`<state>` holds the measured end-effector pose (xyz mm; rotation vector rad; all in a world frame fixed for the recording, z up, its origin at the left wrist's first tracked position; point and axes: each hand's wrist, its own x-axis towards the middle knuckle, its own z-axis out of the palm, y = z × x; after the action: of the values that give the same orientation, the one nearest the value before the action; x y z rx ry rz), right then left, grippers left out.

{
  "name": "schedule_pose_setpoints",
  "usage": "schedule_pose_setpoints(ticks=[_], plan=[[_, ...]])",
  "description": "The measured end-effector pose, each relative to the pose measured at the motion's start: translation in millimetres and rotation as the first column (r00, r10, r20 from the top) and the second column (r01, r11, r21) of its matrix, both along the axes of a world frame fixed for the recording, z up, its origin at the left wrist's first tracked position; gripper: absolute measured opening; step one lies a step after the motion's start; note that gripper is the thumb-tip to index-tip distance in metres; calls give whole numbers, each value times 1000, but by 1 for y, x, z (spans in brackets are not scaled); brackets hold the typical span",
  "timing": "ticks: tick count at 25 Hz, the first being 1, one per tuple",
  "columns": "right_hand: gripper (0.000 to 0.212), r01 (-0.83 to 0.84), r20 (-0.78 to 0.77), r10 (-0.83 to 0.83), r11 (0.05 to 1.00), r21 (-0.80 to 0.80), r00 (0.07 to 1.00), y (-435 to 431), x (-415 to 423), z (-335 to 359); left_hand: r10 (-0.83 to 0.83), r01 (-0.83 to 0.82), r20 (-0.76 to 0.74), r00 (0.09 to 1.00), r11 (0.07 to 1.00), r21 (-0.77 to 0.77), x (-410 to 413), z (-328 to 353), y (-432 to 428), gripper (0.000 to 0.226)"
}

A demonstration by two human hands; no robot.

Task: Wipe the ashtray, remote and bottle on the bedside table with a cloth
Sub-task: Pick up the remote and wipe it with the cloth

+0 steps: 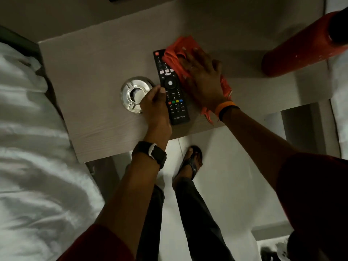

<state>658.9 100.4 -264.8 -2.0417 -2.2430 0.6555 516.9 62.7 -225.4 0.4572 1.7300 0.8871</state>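
1. Left hand at the table's near edge, fingers curled against the left long side of the remote, thumb on its face by the button cluster. Pinning it, not lifting it.
2. Remote lies flat, buttons up, running from near edge toward far edge, roughly mid-table.
3. Ashtray, round and metallic, sits just left of the remote, partly under the left hand. Touching the remote or not: can't tell.
4. Right hand is palm down, fingers spread flat on the orange cloth. Nothing gripped, just pressing.
5. Cloth is bunched against the remote's right side and overlaps its upper right; a tail trails out under the wrist toward the near edge.
6. Bottle, red, stands near the table's far right corner, well apart from both hands.
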Motion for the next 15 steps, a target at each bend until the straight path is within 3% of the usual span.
schedule_pose_setpoints(ticks=[2,5,7,10,12,13,14,15], plan=[[63,-31,47,30,999,9,998,-3,4,-2,-45,47,47,998,998,-52,2,3,-1,25],[66,111,19,-111,994,17,994,0,-12,-5,17,-7,105,994,995,-98,-1,10,-2,22],[49,94,-63,-91,995,39,994,-1,-20,-5,79,-79,52,996,997,2,-10,14,-1,22],[39,-138,-91,144,988,74,985,-28,-5,-1,-19,45,-124,992,976,214,-23,24,9,21],[36,-81,-213,99,993,91,972,-54,11,4,-94,119,-117,989,965,232,-22,21,16,27],[35,84,-352,-51,993,79,935,-64,17,8,-116,136,-96,989,959,247,-22,19,20,28],[33,327,-520,-287,945,-15,804,-70,20,15,-130,146,-81,988,955,258,-20,17,22,28],[31,525,-640,-494,836,-163,588,-72,21,22,-142,153,-60,988,955,256,-16,16,24,29]])
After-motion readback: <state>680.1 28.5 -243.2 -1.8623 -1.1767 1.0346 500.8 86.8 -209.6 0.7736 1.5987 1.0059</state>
